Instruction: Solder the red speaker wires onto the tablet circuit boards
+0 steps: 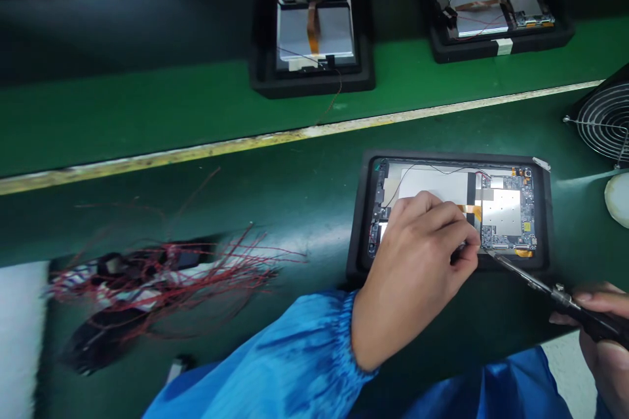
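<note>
An opened tablet [432,183] lies in a black foam tray [361,222], its flat battery and circuit board [506,209] exposed. Over its lower middle, my left hand [417,268] is closed in a pinch by the board's lower left corner. Whatever those fingertips hold is too small to make out. From the right, my right hand [604,334] grips a soldering iron [540,285] by its black handle. The iron's tip meets the board's lower edge, close beside the left fingertips. An orange ribbon cable [469,209] runs from under the left hand to the board.
Two more opened tablets in black foam trays [363,72] [466,51] sit on the raised green shelf [196,105]. To the left lies a tangle of thin red wires [196,281] with black parts. A wire-guarded fan [607,121] and a round whitish object [618,200] stand at the right.
</note>
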Tool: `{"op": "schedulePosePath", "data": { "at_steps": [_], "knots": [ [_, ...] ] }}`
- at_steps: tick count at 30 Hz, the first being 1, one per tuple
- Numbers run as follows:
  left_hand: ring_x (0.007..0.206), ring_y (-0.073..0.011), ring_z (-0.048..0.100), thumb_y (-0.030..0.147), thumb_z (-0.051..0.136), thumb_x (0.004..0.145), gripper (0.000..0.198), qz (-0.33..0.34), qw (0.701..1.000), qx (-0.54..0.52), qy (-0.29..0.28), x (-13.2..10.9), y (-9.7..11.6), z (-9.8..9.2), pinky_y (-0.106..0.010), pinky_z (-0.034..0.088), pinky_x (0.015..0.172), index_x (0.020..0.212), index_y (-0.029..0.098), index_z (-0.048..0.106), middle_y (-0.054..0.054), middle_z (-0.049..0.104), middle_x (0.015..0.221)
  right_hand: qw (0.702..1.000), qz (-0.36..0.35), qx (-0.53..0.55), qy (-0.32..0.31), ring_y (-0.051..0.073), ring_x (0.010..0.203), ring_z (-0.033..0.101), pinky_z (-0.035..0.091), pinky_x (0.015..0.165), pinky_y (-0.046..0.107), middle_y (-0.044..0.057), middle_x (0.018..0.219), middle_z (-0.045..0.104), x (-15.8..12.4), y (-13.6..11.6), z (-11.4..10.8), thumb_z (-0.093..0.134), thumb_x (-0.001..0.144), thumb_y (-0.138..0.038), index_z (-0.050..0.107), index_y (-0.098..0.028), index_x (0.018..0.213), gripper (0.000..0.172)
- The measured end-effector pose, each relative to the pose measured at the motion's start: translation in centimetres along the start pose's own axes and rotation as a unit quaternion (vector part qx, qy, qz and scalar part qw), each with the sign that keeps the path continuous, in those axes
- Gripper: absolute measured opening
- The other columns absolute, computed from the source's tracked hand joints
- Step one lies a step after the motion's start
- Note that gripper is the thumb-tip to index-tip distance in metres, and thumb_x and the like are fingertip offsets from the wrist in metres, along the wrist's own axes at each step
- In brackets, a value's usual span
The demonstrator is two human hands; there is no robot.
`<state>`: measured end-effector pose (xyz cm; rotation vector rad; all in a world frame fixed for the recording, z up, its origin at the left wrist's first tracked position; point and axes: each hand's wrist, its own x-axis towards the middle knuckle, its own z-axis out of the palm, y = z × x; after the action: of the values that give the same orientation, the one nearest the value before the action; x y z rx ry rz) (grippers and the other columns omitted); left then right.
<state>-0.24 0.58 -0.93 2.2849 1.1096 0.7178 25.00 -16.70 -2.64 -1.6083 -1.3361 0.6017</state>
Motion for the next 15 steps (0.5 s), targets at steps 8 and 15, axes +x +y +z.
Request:
{"op": "schedulePosePath", "data": {
  "at_steps": [8, 15],
  "knots": [
    [0.093, -0.0220, 0.060, 0.005, 0.076, 0.094, 0.019, -0.001, 1.000, -0.013, -0.001, 0.0, -0.1, 0.0, -0.039, 0.045, 0.089, 0.082, 0.020, 0.074, 0.003, 0.075, 0.086, 1.000, -0.004, 0.003, 0.005, 0.026, 0.080, 0.076, 0.062, 0.064, 0.033, 0.010, 0.099, 0.077, 0.0, -0.1, 0.1, 0.080, 0.098, -0.047, 0.080, -0.018, 0.115, 0.034],
    [0.093, -0.0226, 0.060, 0.006, 0.076, 0.094, 0.019, -0.002, 1.000, -0.006, -0.006, -0.1, 0.0, -0.1, -0.040, 0.045, 0.089, 0.082, 0.020, 0.075, 0.002, 0.075, 0.086, 0.999, -0.046, -0.017, -0.020, 0.022, 0.082, 0.075, 0.063, 0.070, 0.029, 0.006, 0.095, 0.077, 1.5, -1.1, 0.7, 0.076, 0.101, -0.044, 0.080, -0.019, 0.109, 0.027]
  ]
}}
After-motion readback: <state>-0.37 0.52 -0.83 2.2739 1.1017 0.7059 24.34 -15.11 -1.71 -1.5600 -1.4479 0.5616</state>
